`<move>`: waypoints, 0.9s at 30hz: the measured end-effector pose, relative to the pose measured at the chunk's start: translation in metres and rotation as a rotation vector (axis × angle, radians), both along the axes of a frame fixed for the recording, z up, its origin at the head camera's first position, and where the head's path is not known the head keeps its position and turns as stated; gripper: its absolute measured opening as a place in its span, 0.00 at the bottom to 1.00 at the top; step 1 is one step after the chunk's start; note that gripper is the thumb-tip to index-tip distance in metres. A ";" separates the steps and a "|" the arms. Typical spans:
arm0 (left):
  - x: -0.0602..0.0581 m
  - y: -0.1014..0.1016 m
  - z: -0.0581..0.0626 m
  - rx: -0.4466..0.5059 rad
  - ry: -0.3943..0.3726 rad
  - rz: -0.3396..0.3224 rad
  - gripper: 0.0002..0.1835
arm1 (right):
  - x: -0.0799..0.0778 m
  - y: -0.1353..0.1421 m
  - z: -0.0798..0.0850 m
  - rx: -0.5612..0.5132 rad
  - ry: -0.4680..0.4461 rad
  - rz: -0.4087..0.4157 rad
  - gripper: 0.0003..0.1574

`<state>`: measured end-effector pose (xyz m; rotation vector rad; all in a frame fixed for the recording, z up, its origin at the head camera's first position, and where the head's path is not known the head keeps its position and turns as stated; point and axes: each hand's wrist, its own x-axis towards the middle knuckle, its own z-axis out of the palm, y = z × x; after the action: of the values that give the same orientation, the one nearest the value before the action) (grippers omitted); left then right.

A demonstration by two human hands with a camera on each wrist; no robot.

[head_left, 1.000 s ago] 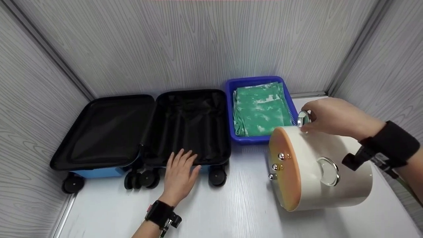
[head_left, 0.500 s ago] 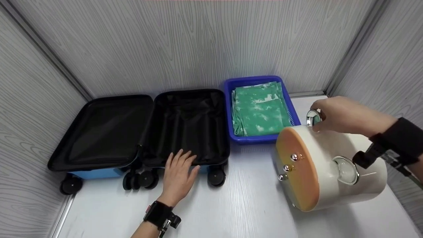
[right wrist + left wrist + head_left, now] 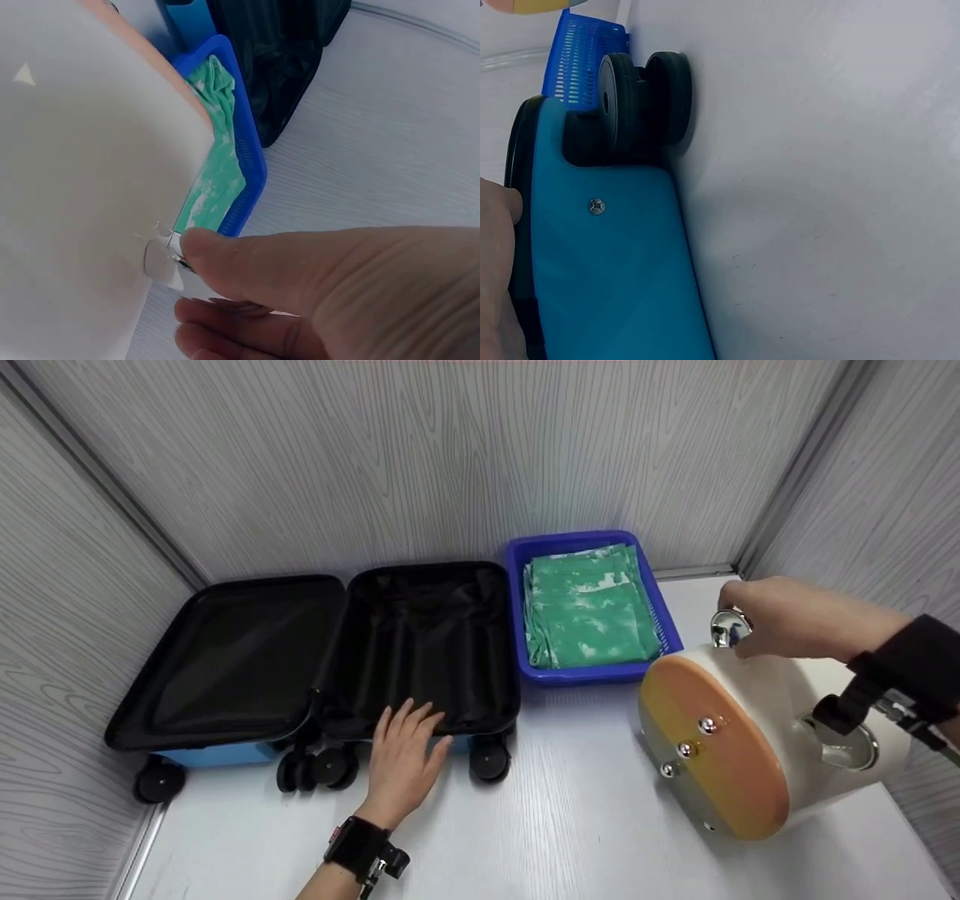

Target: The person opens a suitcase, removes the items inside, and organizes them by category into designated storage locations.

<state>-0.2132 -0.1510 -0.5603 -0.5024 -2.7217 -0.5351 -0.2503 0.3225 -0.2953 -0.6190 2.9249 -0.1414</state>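
Observation:
My left hand (image 3: 405, 754), fingers extended, lies over the front rim of an open blue suitcase (image 3: 442, 660) with a black inside; in the left wrist view part of the hand is against the rim beside the blue shell (image 3: 615, 255). At the right, my right hand (image 3: 787, 615) holds the chrome ring (image 3: 729, 628) on a cream, oval-ended case (image 3: 757, 750). The case's end face is orange, yellow and grey with several shiny metal knobs. In the right wrist view my thumb (image 3: 225, 259) touches the ring, and the cream body fills the left side.
A blue plastic basket (image 3: 592, 679) with folded green-and-white cloth (image 3: 592, 607) stands between the suitcase and the case. The suitcase's other half (image 3: 247, 660) lies opened to the left. Black wheels (image 3: 491, 761) face the front. Wood-patterned walls (image 3: 420, 457) enclose the white surface (image 3: 540, 817).
My right hand has moved right with the cream case, which has turned so that its orange end shows more to me. My left hand keeps its place on the suitcase.

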 end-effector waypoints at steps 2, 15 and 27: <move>0.000 0.000 0.000 0.008 0.002 -0.006 0.26 | 0.000 0.003 -0.001 0.012 -0.006 -0.003 0.32; 0.001 0.001 0.001 0.001 -0.007 -0.006 0.26 | -0.010 0.020 -0.004 0.088 0.073 0.006 0.17; 0.000 0.001 0.001 0.005 0.015 -0.002 0.26 | -0.024 0.024 -0.011 0.107 0.191 -0.053 0.09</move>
<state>-0.2128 -0.1498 -0.5591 -0.5052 -2.7056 -0.5368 -0.2748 0.3464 -0.3064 -0.5687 3.1079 0.0718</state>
